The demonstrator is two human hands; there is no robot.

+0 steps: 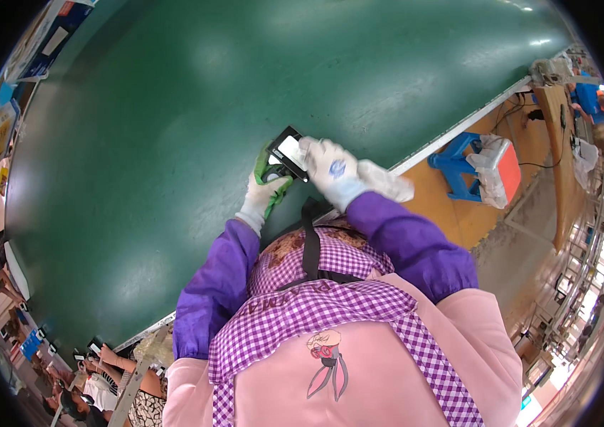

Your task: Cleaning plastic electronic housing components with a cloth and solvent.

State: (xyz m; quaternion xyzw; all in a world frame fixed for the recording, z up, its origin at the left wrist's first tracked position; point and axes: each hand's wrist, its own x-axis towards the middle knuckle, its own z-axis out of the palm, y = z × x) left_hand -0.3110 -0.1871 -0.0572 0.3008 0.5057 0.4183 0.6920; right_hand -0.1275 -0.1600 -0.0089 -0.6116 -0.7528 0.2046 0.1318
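Observation:
My left hand (pixel 263 186), in a white glove with green palm and fingers, is closed around a small black rectangular device (pixel 298 166). The device has a bright, pale panel on its face, and a rounded dark part shows below it between thumb and fingers. My right hand (pixel 331 168), in a white glove with a blue mark on its back, presses its fingertips to the panel's right side. A white cloth (pixel 386 182) trails from under this hand, slightly blurred. The hand hides the cloth's other end.
A wide green tabletop (pixel 152 121) with a pale metal edge lies under both hands. To the right stands a blue stool (pixel 458 167) with a red-topped seat, near a wooden bench (pixel 557 156). Boxes (pixel 49 43) sit at far left; other people are at lower left.

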